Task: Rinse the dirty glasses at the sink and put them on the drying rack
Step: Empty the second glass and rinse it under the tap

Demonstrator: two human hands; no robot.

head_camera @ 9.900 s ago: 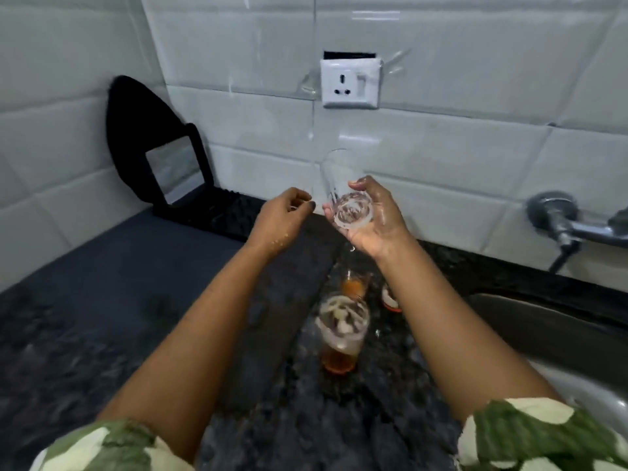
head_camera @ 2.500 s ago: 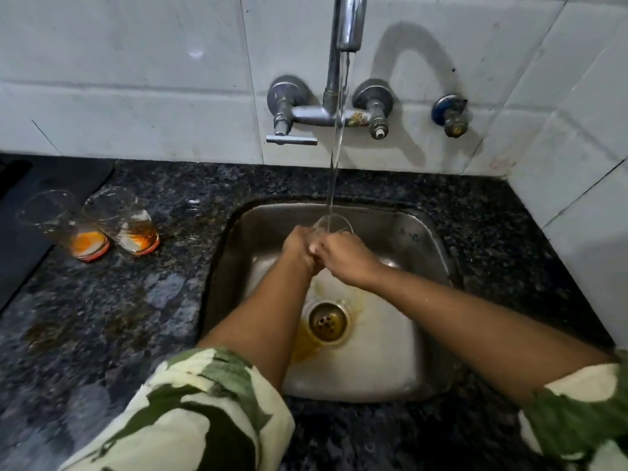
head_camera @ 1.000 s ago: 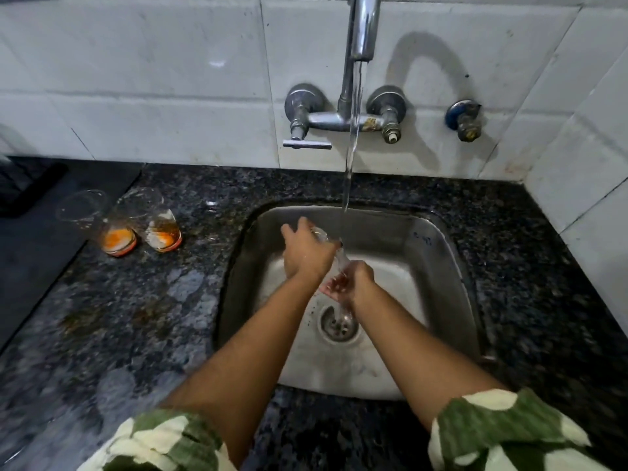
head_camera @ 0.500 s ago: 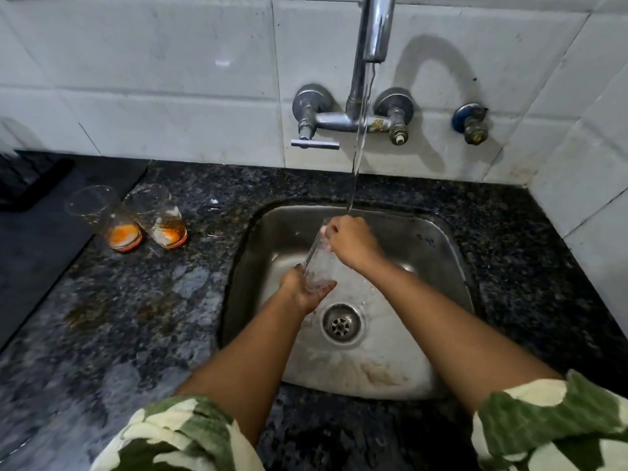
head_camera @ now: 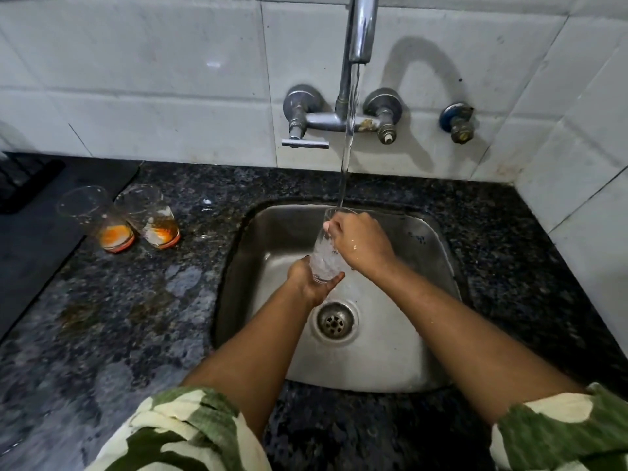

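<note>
Sleeves of green-and-cream print (head_camera: 190, 433) frame the view. Over the steel sink basin (head_camera: 384, 351), the left hand (head_camera: 311, 283) cups the clear tumbler (head_camera: 324, 258) by its base while the right hand (head_camera: 360, 241) curls round its rim, steadying it under the chrome tap's (head_camera: 360, 32) stream. Two juice-stained glasses (head_camera: 119, 220) wait on the speckled counter.

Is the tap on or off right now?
On. A stream of water runs from the tap spout down into the mouth of the glass held over the sink.
</note>
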